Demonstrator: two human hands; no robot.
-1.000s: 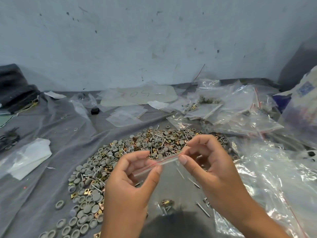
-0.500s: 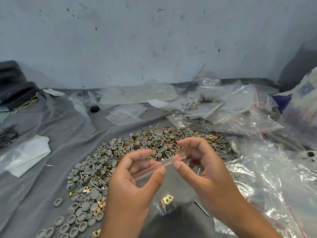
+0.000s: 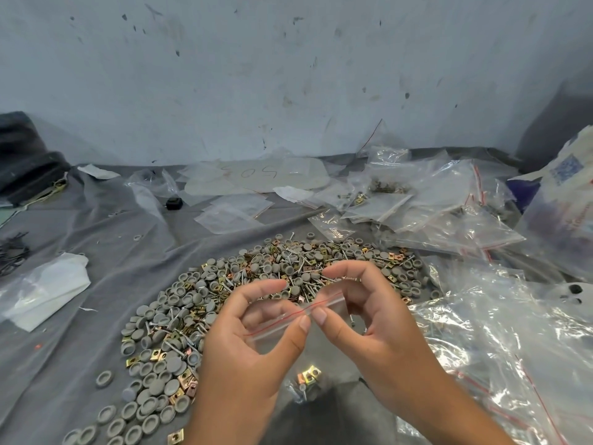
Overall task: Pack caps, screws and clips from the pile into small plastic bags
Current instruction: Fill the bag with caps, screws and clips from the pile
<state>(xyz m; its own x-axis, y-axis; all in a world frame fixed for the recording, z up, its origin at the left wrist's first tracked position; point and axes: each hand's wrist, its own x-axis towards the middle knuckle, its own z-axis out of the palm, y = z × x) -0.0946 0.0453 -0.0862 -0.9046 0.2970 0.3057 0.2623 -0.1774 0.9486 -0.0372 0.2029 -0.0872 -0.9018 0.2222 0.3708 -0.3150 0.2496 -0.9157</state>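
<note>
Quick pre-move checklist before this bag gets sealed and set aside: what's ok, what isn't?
1. Left hand grips the small zip bag at its red-lined top: ok.
2. Right hand pinches the same strip: ok.
3. Parts inside, brass clips and a screw at the bottom: ok.
4. Cap in the bag: cannot tell.
5. Zip fully pressed shut: cannot tell.
6. Pile within reach behind the hands: ok.

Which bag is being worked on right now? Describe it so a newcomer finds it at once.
Start at the big pile of grey round caps, brass clips and screws on the grey cloth. Just in front of it, the left hand and right hand pinch a small clear plastic zip bag with a red seal line. Unlike the bags lying to the right, it is lifted off the cloth, with parts inside.
</note>
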